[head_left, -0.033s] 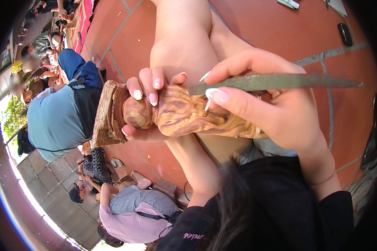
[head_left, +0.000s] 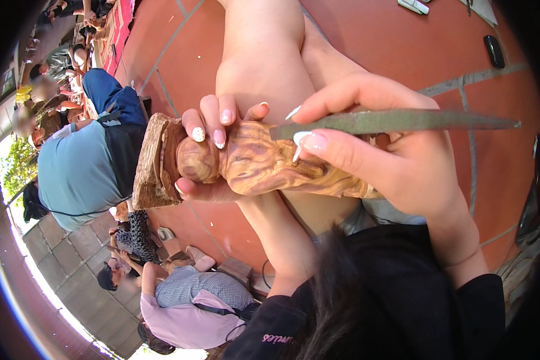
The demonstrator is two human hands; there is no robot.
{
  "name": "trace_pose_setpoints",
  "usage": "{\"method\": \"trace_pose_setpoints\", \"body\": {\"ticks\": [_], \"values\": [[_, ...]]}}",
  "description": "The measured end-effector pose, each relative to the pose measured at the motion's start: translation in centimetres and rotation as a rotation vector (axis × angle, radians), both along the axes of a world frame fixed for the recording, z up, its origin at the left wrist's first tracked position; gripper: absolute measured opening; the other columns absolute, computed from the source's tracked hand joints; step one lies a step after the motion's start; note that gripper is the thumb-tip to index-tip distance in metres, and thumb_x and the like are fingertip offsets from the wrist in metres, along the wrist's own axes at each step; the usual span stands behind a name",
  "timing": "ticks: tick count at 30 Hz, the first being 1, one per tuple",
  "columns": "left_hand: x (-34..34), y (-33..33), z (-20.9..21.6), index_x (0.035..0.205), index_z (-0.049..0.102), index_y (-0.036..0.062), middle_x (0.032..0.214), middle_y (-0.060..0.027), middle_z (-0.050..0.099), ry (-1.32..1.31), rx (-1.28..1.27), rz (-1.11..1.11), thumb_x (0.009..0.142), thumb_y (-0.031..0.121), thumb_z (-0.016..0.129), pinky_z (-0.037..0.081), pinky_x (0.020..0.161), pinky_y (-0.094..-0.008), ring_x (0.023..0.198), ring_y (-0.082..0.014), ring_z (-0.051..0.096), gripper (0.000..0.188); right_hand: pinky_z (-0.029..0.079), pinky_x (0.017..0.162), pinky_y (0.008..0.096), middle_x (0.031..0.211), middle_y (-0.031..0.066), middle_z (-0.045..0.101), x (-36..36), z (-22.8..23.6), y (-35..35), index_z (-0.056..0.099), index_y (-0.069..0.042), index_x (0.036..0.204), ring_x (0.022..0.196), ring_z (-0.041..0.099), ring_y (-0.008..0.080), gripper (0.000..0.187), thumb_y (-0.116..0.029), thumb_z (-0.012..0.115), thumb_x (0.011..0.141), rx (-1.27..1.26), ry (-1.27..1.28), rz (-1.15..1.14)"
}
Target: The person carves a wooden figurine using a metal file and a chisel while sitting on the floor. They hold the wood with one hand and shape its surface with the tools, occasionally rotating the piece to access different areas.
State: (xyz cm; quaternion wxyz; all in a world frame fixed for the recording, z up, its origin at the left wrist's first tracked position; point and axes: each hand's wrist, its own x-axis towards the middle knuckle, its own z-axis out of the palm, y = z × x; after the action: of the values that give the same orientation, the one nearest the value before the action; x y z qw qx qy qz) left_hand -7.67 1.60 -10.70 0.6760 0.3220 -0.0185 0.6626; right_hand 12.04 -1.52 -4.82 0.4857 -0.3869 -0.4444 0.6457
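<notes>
Head view: a carved piece of brown, swirl-grained wood [head_left: 264, 165] lies crosswise above the wearer's bare legs [head_left: 258, 66], its rough, chiselled-looking end to the left, then a smooth round knob, then a longer rippled body running right until the right hand hides part of it. The left hand [head_left: 210, 114] is wrapped round it near the knob, thumb on the near side, fingers curled over the far side. The right hand [head_left: 399, 165] pinches a flat, greenish-grey tool [head_left: 372, 122] between thumb and fingers; the tool's blunt left end is over the wood's body, though whether it touches cannot be told, and its tapered end points right. A black sleeve [head_left: 474, 300] covers the right upper arm, and dark hair [head_left: 327, 294] hangs at the lower middle. Beneath lies a red tiled floor [head_left: 378, 36], with a dark oval object [head_left: 494, 51] on it at upper right. To the left sit a person in a blue shirt [head_left: 81, 171] and, lower, a person in a pink top [head_left: 189, 312]
</notes>
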Motion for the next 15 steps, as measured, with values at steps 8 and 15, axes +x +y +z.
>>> {"method": "trace_pose_setpoints", "body": {"ticks": [8,15], "values": [[0.2,-0.1,-0.3,0.101,0.046,0.0077,0.094,-0.0053,0.042,-0.060,0.026,0.080,0.078,0.050,0.065,0.040,0.100,-0.0570,0.106,-0.0257,0.045,0.051,0.042,0.063,0.0235,0.077,0.0078,0.063,-1.8,0.4,0.4,0.067,0.004,0.089,0.069,0.055,0.0118,0.014,-0.006,0.071,0.080,0.435,-0.165,-0.020],[-1.3,-0.1,-0.7,0.093,0.050,0.0079,0.086,-0.0026,0.044,-0.060,0.102,0.073,0.073,0.048,0.066,0.043,0.098,-0.0499,0.097,-0.0225,0.050,0.047,0.044,0.065,0.0272,0.084,0.0093,0.063,-3.9,0.4,0.1,0.068,0.000,0.093,0.074,0.056,0.0175,0.018,-0.011,0.070,0.080,0.668,-0.335,0.044]]}}
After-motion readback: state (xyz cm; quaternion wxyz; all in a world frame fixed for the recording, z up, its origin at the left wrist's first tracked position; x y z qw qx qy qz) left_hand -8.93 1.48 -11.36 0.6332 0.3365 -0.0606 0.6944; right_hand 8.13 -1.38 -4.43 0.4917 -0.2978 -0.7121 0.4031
